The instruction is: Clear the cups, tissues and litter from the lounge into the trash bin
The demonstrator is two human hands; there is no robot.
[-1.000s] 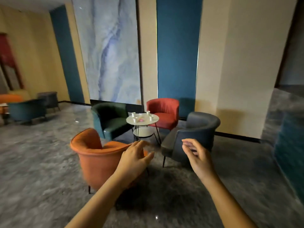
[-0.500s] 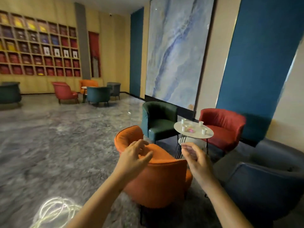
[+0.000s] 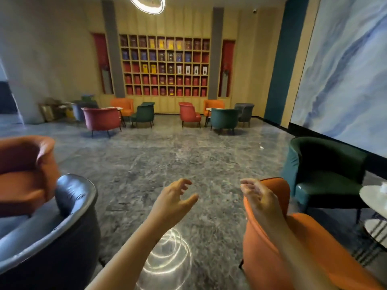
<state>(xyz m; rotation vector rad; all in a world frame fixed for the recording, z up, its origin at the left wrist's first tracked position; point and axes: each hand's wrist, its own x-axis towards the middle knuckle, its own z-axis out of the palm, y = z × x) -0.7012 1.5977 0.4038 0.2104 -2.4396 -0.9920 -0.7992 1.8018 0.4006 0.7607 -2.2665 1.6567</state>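
Observation:
My left hand (image 3: 172,200) is held out over the grey marble floor, fingers apart and curled, holding nothing. My right hand (image 3: 258,197) is beside it, also empty with loose fingers, in front of the back of an orange armchair (image 3: 278,243). At the far right edge, part of a round white side table (image 3: 370,200) shows, with a white cup (image 3: 384,188) cut off by the frame. No trash bin is in view.
A dark grey armchair (image 3: 58,231) and an orange one (image 3: 27,174) stand at my left, a green armchair (image 3: 326,174) at my right. Open floor (image 3: 178,155) runs to two more chair groups (image 3: 217,115) below a wall of shelves (image 3: 165,65).
My view has swung left, from the small table with cups towards the far shelf wall. The table has slid to the right edge. Both hands stay raised and empty.

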